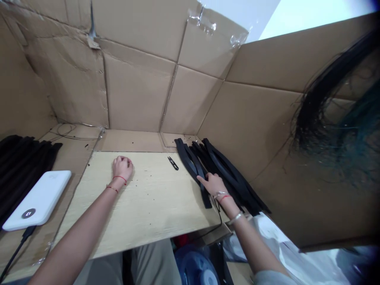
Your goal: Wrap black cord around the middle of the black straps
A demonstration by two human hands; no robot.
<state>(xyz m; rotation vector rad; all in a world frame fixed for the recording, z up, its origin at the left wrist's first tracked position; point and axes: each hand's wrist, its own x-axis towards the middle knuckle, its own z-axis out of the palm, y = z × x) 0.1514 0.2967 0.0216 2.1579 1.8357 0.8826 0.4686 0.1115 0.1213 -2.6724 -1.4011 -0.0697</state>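
Observation:
My left hand rests on the pale board, its fingers curled in and no object showing in them. On the right, a pile of long black strips lies along the board's edge. My right hand is over the left part of this pile, thumb and fingers closing on a black strip; its fingertips are partly hidden. Between the hands, nearer the right one, lies a small pair of black thread snips.
Cardboard walls enclose the back and sides. At left, a white power bank with a cable lies beside more black strips. Dark hair-like strands hang at upper right. A blue water jug stands below the board.

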